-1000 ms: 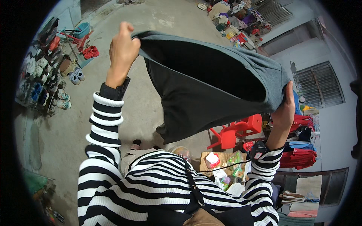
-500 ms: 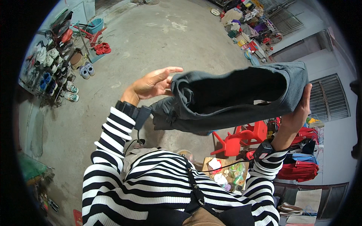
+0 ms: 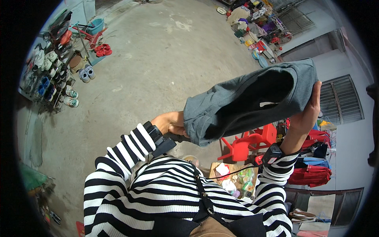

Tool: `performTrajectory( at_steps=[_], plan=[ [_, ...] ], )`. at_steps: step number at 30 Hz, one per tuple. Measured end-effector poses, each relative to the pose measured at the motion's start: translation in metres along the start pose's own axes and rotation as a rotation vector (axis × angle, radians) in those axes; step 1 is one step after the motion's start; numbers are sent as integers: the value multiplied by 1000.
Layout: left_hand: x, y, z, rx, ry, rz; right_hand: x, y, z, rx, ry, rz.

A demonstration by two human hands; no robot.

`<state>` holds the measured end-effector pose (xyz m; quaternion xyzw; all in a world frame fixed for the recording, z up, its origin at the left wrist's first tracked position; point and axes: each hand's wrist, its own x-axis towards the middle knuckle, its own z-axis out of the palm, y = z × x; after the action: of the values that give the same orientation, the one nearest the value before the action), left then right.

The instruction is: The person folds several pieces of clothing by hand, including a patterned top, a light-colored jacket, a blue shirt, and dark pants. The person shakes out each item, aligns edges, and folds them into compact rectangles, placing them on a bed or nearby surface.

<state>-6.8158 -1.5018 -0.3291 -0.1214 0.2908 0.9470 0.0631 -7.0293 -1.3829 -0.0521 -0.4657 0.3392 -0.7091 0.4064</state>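
Note:
A dark grey cloth garment [image 3: 244,87] is stretched between my two hands, its wide opening showing a black inside. A small light gap shows through the cloth inside it. My left hand [image 3: 172,121] is at the garment's lower left end, its fingers closed on the cloth and partly hidden by it. At the right end, my right hand [image 3: 307,112] grips the cloth with one finger lying straight up along its outer edge. The garment slants, with its right end farther from me. Both wrists carry black devices over striped sleeves.
Red plastic chairs [image 3: 238,148] and a low wooden table [image 3: 215,170] with bags on it stand below the garment. Shoes fill a rack [image 3: 43,85] at left. Red clothes [image 3: 312,175] hang at right, and a heap of cloth [image 3: 252,29] lies at the far right.
My left hand has moved toward me and to the right, and its fingers have gone behind the cloth. The garment's left end has dropped nearer to me, leaving it slanted and its opening narrower.

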Motion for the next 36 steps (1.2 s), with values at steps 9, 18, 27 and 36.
performTrajectory(
  at_steps=[9,18,27,36],
  plan=[
    [-63,84,-43,-178,120,504,-14,-33,-66,-62,178,160],
    [-146,244,9,816,791,813,-17,-43,-137,-400,342,309],
    [-139,261,73,1166,781,925,-19,-42,-152,-466,416,311],
    [-153,260,125,1430,587,1010,-9,-77,-132,-265,318,-9]
  ],
)
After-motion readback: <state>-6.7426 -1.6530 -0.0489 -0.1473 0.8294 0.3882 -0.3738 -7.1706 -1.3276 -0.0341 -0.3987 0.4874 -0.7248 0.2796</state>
